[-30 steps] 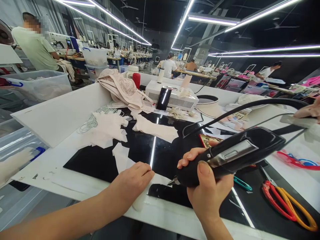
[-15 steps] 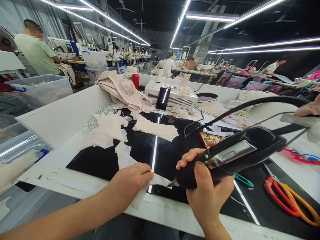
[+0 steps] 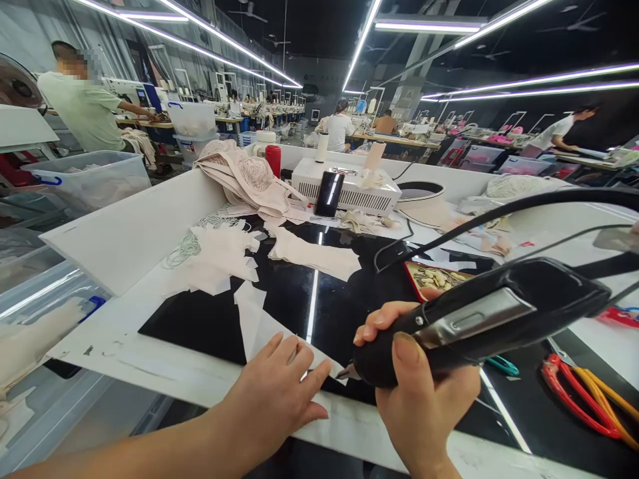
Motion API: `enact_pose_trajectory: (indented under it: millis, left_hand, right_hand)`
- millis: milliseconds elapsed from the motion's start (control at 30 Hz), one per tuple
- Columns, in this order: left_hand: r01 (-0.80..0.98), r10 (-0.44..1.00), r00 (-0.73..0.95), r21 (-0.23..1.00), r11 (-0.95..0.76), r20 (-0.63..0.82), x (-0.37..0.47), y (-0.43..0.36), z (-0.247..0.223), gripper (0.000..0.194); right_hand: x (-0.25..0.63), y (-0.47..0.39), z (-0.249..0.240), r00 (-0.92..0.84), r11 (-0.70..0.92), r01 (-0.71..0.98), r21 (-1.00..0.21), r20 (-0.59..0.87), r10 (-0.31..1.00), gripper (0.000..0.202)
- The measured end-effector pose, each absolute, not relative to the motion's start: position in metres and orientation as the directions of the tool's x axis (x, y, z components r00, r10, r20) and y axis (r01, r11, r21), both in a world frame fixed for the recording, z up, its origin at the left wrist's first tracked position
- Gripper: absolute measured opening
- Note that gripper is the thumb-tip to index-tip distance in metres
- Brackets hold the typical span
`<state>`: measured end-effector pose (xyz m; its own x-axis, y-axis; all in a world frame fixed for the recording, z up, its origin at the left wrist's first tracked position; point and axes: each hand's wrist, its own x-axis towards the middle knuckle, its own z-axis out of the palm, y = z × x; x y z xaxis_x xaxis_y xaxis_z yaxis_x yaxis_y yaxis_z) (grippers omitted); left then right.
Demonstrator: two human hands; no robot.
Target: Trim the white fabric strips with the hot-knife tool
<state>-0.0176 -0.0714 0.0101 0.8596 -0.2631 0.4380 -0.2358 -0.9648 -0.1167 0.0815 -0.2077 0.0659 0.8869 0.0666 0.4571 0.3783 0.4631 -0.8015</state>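
My right hand is wrapped round a black corded power tool with a silver lever on its side. Its pointed metal tip touches the right corner of a pale fabric piece, near the front edge of the black glossy board. Fingers spread, my left hand lies over that piece and holds nothing. Part of the fabric is hidden beneath the palm. Behind it are a stack of cut pale fabric pieces and a looser pile of cut pieces.
Red-and-orange-handled scissors lie at right, near a small teal-handled tool. Farther back are a red tray of small parts, a phone, a white vented box and lace bras. A black cable arches over the right side.
My left hand has opened from a closed grip on the fabric's front edge and now lies flat. The tool's tip stays at the fabric's corner. The view has shifted slightly.
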Motion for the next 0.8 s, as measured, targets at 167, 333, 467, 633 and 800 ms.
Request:
enact_pose_trajectory:
  millis: [167,333,467,633,800]
  left_hand:
    - [-0.221,-0.253,0.85,-0.124,-0.967,0.463,-0.023,-0.073,0.003,0.08]
    - [-0.246,-0.257,0.846,-0.086,-0.965,0.467,-0.024,-0.07,-0.004,0.083]
    - [-0.281,-0.27,0.845,-0.047,-0.959,0.461,-0.024,-0.067,-0.004,0.082]
    - [-0.31,-0.282,0.844,-0.014,-0.951,0.455,-0.026,-0.064,0.0,0.078]
    - [-0.344,-0.31,0.845,0.0,-0.939,0.436,-0.025,-0.06,0.003,0.079]
  right_hand:
    - [0.09,-0.203,0.072,0.868,0.506,0.384,-0.772,0.489,0.088,0.042]
    - [0.099,-0.189,0.078,0.872,0.556,0.359,-0.749,0.482,0.085,0.044]
    - [0.101,-0.181,0.074,0.866,0.559,0.336,-0.758,0.482,0.134,0.042]
    - [0.1,-0.179,0.069,0.853,0.547,0.335,-0.767,0.493,0.17,0.04]
    - [0.1,-0.177,0.069,0.853,0.528,0.344,-0.777,0.493,0.17,0.032]
